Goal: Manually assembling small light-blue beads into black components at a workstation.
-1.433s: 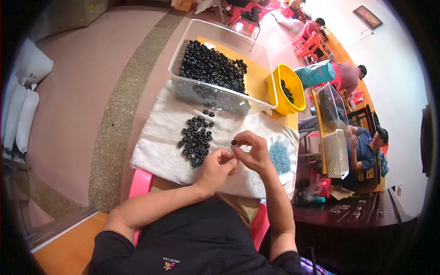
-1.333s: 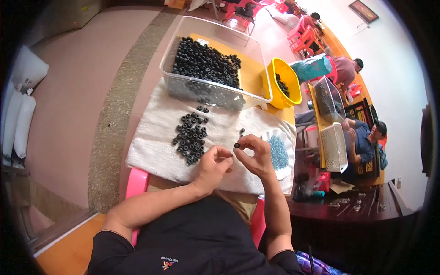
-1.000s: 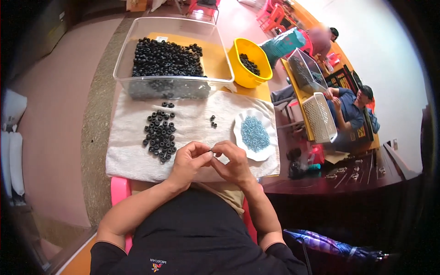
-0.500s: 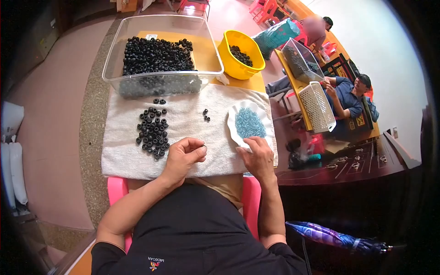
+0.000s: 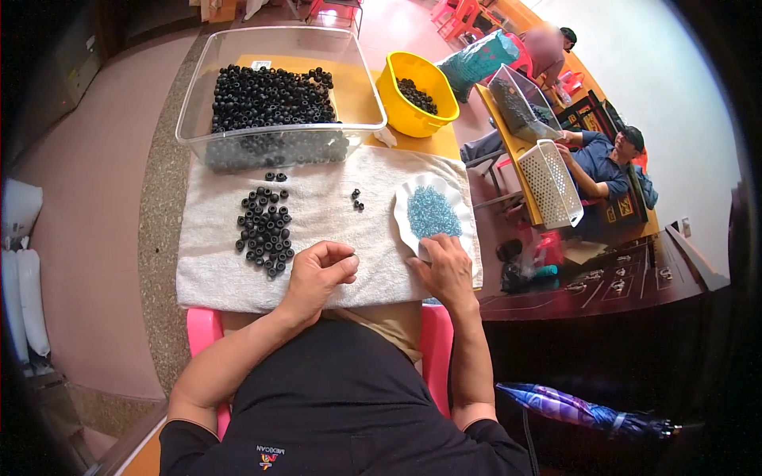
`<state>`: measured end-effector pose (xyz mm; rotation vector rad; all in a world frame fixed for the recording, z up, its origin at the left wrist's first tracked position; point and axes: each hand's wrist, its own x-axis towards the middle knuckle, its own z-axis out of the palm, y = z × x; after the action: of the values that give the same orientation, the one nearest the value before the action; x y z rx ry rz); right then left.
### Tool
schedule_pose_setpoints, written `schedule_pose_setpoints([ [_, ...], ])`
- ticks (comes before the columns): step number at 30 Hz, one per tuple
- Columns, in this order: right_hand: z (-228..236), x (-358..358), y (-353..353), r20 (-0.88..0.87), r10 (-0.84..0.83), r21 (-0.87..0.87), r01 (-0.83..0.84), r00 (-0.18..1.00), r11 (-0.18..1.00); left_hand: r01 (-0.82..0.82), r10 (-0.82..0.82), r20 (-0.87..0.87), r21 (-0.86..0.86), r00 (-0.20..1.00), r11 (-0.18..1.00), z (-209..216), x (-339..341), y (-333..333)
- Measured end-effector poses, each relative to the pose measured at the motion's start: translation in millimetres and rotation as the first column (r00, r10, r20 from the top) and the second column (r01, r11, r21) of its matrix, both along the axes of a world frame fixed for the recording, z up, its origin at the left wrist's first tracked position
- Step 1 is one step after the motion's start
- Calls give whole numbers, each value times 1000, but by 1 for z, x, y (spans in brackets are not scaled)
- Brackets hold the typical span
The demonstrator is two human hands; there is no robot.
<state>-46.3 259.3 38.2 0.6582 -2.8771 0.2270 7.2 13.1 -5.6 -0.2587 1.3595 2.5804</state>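
Note:
My left hand point(image 5: 320, 278) hovers over the white towel point(image 5: 214, 274), thumb and fingertips pinched together; whatever they hold is too small or hidden to make out. To its left lies a loose group of small black round caps with holes point(image 5: 266, 226). My right hand point(image 5: 448, 274) reaches over the near rim of a white scalloped dish point(image 5: 403, 218). Its fingers touch the near edge of a heap of tiny clear-blue pieces point(image 5: 432, 210), with the thumb apart at the left. A few small black pieces point(image 5: 357, 200) sit on the towel between caps and dish.
Behind the towel stands a large clear plastic bin point(image 5: 282, 143) with many black caps. Beside it is a yellow tub point(image 5: 421, 119) holding more. At right, a co-worker point(image 5: 599, 163) sits by a white perforated basket point(image 5: 556, 186) and another clear bin point(image 5: 516, 119). A folded umbrella point(image 5: 583, 410) lies lower right.
My hands stay almost in place; the right one has shifted very slightly in the dish. At the right, the co-worker's arms have moved toward the clear bin.

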Motion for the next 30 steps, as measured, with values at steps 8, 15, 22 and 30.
schedule_pose_setpoints([
  [8, -2, 1, -3, -106, 39, -65, -46, 994, 997, 3, -3, 10, -1, 1000, 1000, 2, 1, 0],
  [15, -6, 0, -3, -96, 66, -89, -75, 993, 993, 2, -2, 6, -16, 1000, 1000, 2, 1, 1],
  [22, -10, 1, -1, -137, 106, -129, -124, 985, 984, 5, -5, 10, -18, 1000, 1000, 2, 1, 1],
  [30, -16, 4, 1, -212, 138, -163, -175, 967, 971, 8, -8, -2, -16, 1000, 1000, 1, 0, 2],
])
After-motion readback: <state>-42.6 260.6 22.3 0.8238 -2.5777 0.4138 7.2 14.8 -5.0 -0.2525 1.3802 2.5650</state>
